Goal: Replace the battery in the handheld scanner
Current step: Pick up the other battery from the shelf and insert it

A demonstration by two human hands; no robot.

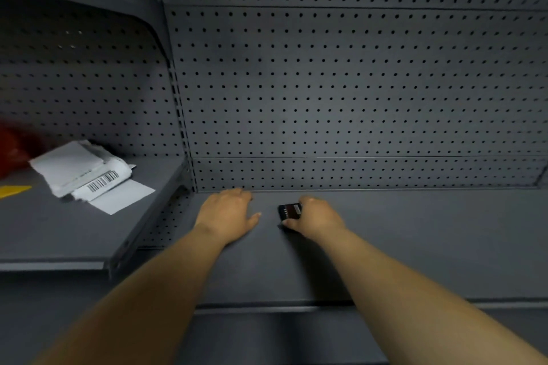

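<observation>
Left arm: bare, reaching forward and up from the lower left edge of the view, nearly straight, forearm angled toward the back of the shelf.
Left hand (226, 215): palm down, flat on the grey shelf (415, 240) close to the back wall; wrist level with the forearm.
Left fingers: spread loosely and empty; the thumb points right toward the other hand, the fingertips are blurred against the wall's foot.
Right arm: bare, coming in from the lower right corner, stretched forward, forearm running diagonally up and left.
Right hand (315, 218): knuckles up, low over the shelf, a short gap apart from the left hand.
Right fingers: curled around a small dark battery (290, 212), thumb along its near edge, other fingers over its far right side.
Battery: small black block with a reddish label patch and a row of pale marks; it sits at the shelf surface between the two hands, at the right hand's fingertips; whether it rests on the shelf or is lifted just off it cannot be told.
Scanner: cannot be made out in this view.
Back wall (355, 83): grey pegboard with rows of small holes.
Left shelf (74, 234): set higher, well apart from the hands; holds a crumpled white paper bundle (86, 173) with a barcode label (103, 181).
Far left: a blurred red thing (12, 148) and a yellow scrap (13, 190) on that same left shelf.
</observation>
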